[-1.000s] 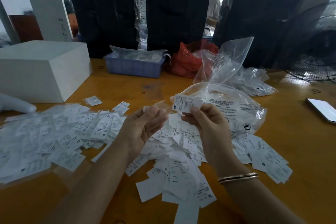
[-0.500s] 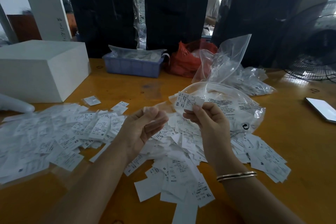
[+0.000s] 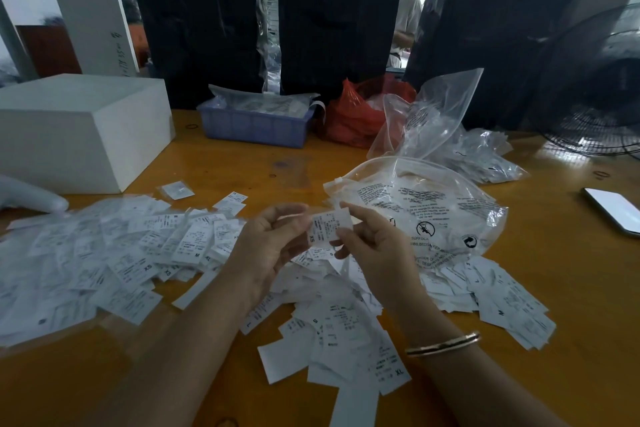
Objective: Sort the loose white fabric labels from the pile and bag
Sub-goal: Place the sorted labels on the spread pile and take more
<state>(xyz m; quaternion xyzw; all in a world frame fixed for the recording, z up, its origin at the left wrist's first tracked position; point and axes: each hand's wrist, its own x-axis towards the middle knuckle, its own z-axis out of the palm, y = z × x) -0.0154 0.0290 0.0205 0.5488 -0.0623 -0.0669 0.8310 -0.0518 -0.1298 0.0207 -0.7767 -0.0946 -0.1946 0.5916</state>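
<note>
Two hands meet above the middle of the counter (image 3: 571, 288). The right hand (image 3: 375, 253) pinches a white label (image 3: 327, 227) marked XS between thumb and fingertips, and the left hand (image 3: 268, 246) has its fingers curled toward the label's left edge; whether they actually grip it cannot be told, since motion blur smears the fingertips. A bangle (image 3: 443, 344) sits on the right wrist.

Under and near the hands lies a loose pile of labels (image 3: 332, 329), its near end cut off by the bottom edge. Size letters such as S, L and XL can be read on a few; the small print is too fine to make out. To the left, a wider spread of labels (image 3: 104, 253) runs out past the left edge and is partly blurred. Just right of the hands lies a clear bag (image 3: 426, 211) with black warning print, resting on more labels whose number inside or beneath cannot be judged.

Farther back stand a white box (image 3: 79, 128), a blue basket (image 3: 254, 125) with its contents hidden under plastic, a red bag (image 3: 356, 121) and more clear bags (image 3: 433, 114). At the right edge a phone (image 3: 614, 210) is partly cut off, and a fan (image 3: 599, 107) shows only in part. A pale rounded object (image 3: 27, 196) at the far left is cut off and cannot be identified.
</note>
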